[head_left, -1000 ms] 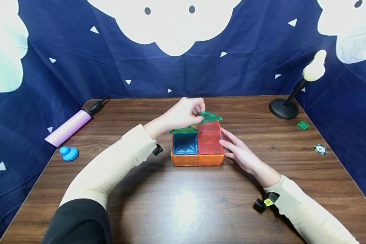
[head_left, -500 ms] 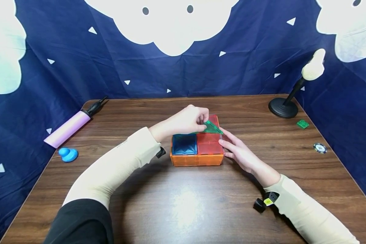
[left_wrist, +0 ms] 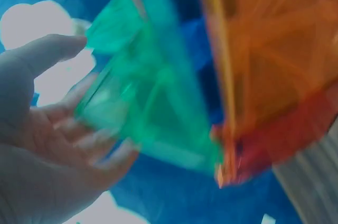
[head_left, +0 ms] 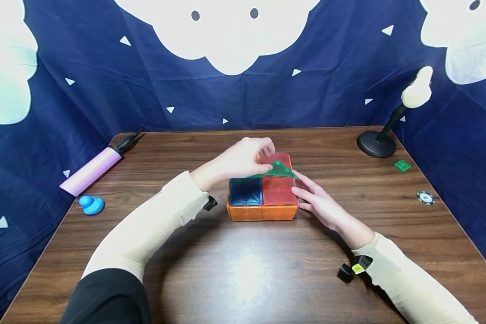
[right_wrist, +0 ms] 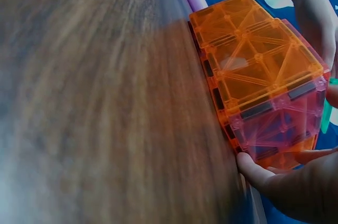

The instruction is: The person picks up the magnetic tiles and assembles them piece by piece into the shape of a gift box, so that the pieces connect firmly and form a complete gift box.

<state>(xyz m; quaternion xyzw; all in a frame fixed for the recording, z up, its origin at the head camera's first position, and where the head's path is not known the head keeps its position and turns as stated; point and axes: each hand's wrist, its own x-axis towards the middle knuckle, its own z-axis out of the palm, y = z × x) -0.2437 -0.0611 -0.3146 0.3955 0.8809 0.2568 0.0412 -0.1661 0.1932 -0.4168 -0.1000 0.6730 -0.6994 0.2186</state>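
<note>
A low box of translucent magnetic tiles stands mid-table in the head view, with orange side tiles [head_left: 263,213], a blue square tile [head_left: 245,192] and red tiles [head_left: 278,192] on top. Across its top is a green triangular tile [head_left: 280,170]; a second green one is mostly hidden behind my left hand [head_left: 245,158]. That hand is over the box, thumb near the green tile [left_wrist: 153,97], fingers loosely spread and blurred in the left wrist view. My right hand [head_left: 321,204] rests its extended fingers against the box's right side, near the pink side tile [right_wrist: 282,121].
On the table's left are a purple hand pump [head_left: 91,172] and a blue knob-shaped piece [head_left: 92,205]. To the right stand a microphone on a black stand [head_left: 376,143], a green toy brick [head_left: 402,166] and a poker chip [head_left: 425,198].
My left hand brought the green triangular tile down and nearer onto the box top, then loosened its fingers from it. The right hand has stayed at the box's side.
</note>
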